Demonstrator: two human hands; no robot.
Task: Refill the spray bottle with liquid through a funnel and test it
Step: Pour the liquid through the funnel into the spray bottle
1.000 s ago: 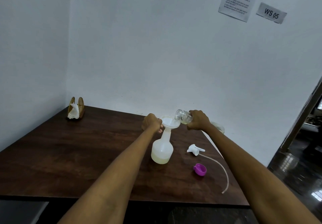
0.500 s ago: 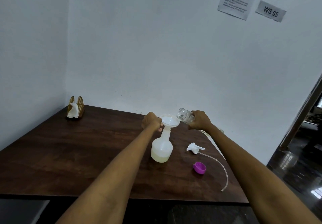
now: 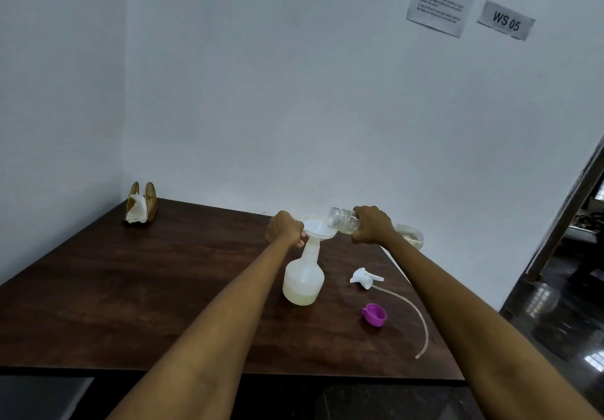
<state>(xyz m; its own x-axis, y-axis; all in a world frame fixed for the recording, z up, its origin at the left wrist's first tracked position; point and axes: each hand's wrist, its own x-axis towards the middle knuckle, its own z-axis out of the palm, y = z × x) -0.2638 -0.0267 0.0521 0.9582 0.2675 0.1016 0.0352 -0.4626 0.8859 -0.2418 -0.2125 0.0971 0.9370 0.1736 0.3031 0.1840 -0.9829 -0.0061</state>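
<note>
A left hand [image 3: 283, 228] is gripping the funnel [image 3: 317, 228] seated in the spray bottle [image 3: 304, 280] on the counter [image 3: 130, 288], while the right hand [image 3: 372, 228] is clasping a tipped jar [image 3: 343, 221]. Pouring appears nearly finished; next, likely refitting the sprayer head [image 3: 363, 277]. A wall sign [image 3: 506, 20] is reading "WS 05".

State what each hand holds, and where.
Left hand grips the funnel at its rim, atop the bottle. Right hand grips the jar around its base end.
</note>
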